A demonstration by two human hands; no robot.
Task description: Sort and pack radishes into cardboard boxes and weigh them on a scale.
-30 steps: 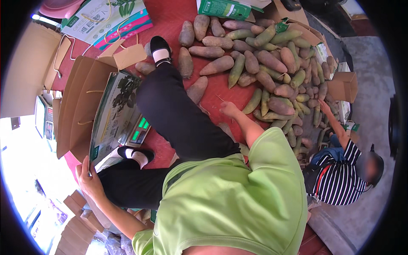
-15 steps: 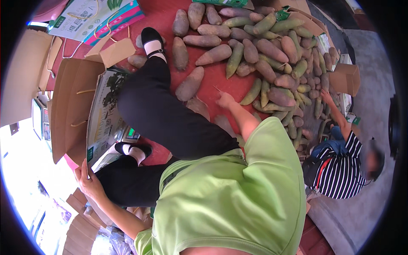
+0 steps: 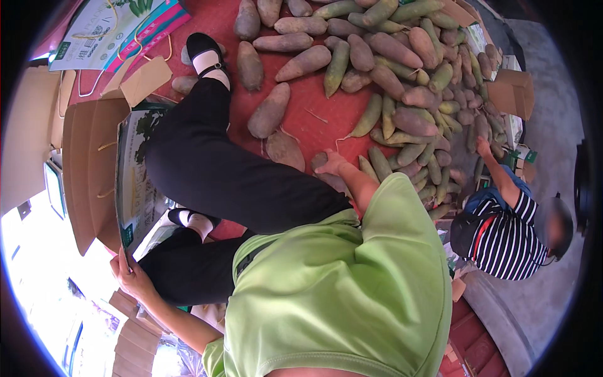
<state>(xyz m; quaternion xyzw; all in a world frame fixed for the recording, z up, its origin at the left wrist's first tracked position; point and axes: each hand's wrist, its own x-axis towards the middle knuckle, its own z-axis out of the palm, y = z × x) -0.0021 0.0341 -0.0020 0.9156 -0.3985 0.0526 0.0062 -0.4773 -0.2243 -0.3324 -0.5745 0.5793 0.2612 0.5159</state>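
Cardboard edge (image 3: 119,195) in L hand (image 3: 130,276), veg (image 3: 319,161) at R (image 3: 333,165), open floor (image 3: 320,131) fwd.

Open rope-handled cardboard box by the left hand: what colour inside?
Brown; the box shows best in the head view.

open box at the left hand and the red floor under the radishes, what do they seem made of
The open box looks like cardboard: plain matte brown inside, smooth and printed outside, with stiff folded flaps. The red floor looks dull and flat; it might be carpet or sheeting, as no weave shows clearly.
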